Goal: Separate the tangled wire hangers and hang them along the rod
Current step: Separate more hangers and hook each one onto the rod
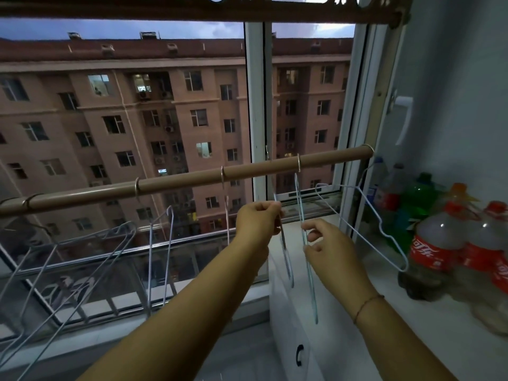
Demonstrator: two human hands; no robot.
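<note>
Hands first: your left hand (pixel 257 220) is pinched shut on the thin wire of a grey hanger (pixel 286 254) that hangs just below the rod (pixel 178 181). Your right hand (pixel 327 244) sits just beside it, fingers loosely curled around a pale blue hanger (pixel 309 270) whose hook is over the rod. Another white hanger (pixel 382 232) hangs to the right, and several more (pixel 159 251) are spread along the rod to your left. On the sill surface (pixel 384 287), red-labelled cola bottles (pixel 437 251) stand beside a green bottle (pixel 412 204); the label script is too blurred to read.
</note>
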